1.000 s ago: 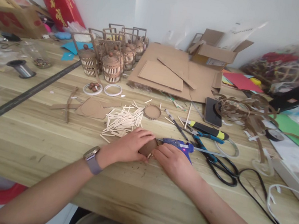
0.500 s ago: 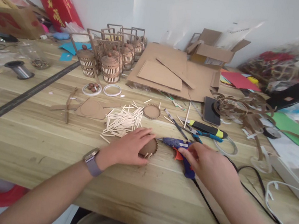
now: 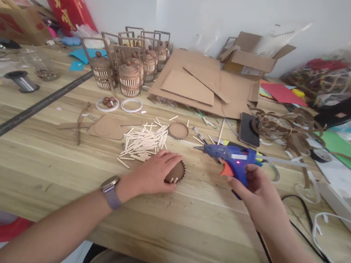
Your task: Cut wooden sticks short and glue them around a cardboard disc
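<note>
My left hand (image 3: 152,174) lies flat with its fingers spread on a round brown cardboard disc (image 3: 178,171) that has a toothed edge and a few short sticks glued to it. My right hand (image 3: 256,194) grips the handle of a blue glue gun (image 3: 234,158) with an orange trigger. The gun is lifted off the table, its nozzle pointing left, above and to the right of the disc. A pile of short pale wooden sticks (image 3: 143,142) lies just beyond my left hand. A second toothed disc (image 3: 178,130) rests behind the pile.
Several small wooden lantern-like baskets (image 3: 128,69) stand at the back, with flat cardboard sheets (image 3: 198,84) and an open box (image 3: 252,59) to their right. A phone (image 3: 248,131), brown strips (image 3: 284,128) and cables (image 3: 322,228) crowd the right side. A dark rail (image 3: 22,115) crosses the left.
My right hand left the disc, took hold of the glue gun and lifted it up off the table to the right. My left hand stayed on the disc.
</note>
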`<state>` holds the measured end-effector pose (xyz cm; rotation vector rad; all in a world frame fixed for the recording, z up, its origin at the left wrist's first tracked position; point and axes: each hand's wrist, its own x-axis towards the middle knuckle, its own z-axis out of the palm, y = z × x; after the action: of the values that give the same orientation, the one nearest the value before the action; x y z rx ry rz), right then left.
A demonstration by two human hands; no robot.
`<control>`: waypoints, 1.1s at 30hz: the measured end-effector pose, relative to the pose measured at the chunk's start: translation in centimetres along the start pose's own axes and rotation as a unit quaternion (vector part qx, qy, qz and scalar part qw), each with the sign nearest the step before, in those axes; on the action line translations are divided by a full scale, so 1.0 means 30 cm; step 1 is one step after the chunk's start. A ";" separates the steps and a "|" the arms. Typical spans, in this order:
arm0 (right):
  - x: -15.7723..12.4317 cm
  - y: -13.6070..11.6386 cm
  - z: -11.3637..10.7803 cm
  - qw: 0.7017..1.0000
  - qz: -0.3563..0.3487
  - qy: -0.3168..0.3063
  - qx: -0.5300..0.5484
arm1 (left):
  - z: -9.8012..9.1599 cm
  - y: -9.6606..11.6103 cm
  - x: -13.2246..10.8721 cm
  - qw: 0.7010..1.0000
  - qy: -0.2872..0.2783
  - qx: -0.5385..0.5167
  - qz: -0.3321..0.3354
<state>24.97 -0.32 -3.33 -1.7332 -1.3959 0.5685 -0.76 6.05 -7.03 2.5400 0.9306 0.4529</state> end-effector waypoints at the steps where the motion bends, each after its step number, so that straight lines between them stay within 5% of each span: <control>1: -0.001 -0.006 -0.002 0.997 0.027 -0.008 0.073 | 0.000 -0.004 0.001 1.000 0.001 -0.003 0.000; 5: -0.002 -0.013 0.021 0.941 0.103 -0.179 0.269 | 0.002 -0.018 0.004 1.000 0.008 -0.013 -0.001; 8: -0.004 0.009 0.047 0.926 0.109 -0.248 0.264 | 0.006 -0.027 0.003 1.000 0.013 -0.010 0.001; 14: -0.023 0.054 0.048 0.963 0.031 -0.255 0.076 | 0.012 -0.051 0.004 1.000 0.029 -0.004 -0.009; 23: -0.048 -0.001 0.065 0.946 -0.131 -0.296 -0.033 | 0.009 -0.051 0.008 0.999 0.034 -0.004 -0.006; 33: -0.058 0.034 0.084 0.943 -0.184 -0.264 -0.090 | 0.018 -0.059 0.006 0.999 0.042 -0.008 -0.004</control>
<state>23.14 -1.23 -5.81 -1.4505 -2.1514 0.7449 -1.34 7.25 -8.30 2.5186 0.9626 0.5658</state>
